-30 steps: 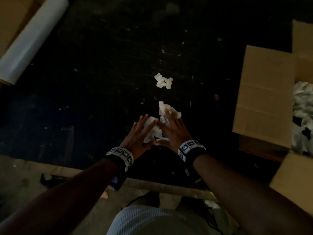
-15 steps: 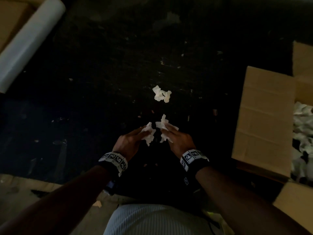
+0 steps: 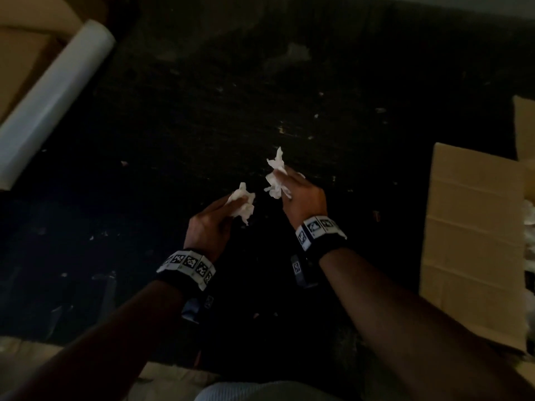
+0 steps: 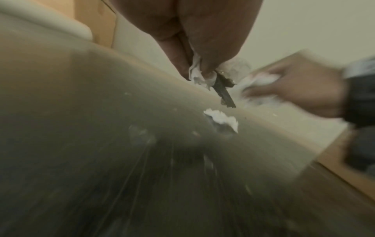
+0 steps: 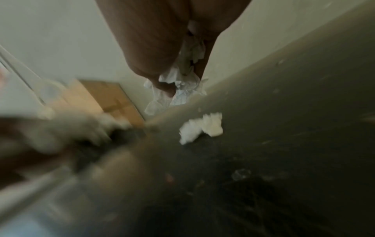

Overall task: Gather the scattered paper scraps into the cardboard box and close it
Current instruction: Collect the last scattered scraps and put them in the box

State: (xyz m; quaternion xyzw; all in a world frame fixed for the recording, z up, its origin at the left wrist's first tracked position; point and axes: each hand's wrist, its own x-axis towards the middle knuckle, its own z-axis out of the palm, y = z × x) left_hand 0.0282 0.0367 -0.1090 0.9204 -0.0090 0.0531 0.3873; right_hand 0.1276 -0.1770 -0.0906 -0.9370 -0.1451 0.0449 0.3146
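Note:
Both of my hands hover low over the dark floor, each holding crumpled white paper scraps. My left hand (image 3: 228,208) grips a wad of scraps (image 3: 243,204); in the left wrist view its fingers (image 4: 202,48) pinch white paper (image 4: 196,75) and a dark strip (image 4: 223,91). My right hand (image 3: 286,185) grips another bunch of scraps (image 3: 275,180), which hangs below its fingers (image 5: 160,52) as a white wad (image 5: 178,87). One more scrap (image 4: 221,119) (image 5: 202,126) lies on the floor just ahead. The open cardboard box (image 3: 474,241) stands at the right, its flap folded out.
A white roll (image 3: 52,96) lies at the upper left against flat cardboard (image 3: 17,53). White paper (image 3: 529,212) shows inside the box at the right edge. Tiny crumbs dot the dark floor (image 3: 260,96). A pale surface runs along the bottom edge near my body.
Both hands were pressed together on scraps on the floor; they have closed on them, lifted and drawn apart. The view has tilted, so the box sits further right.

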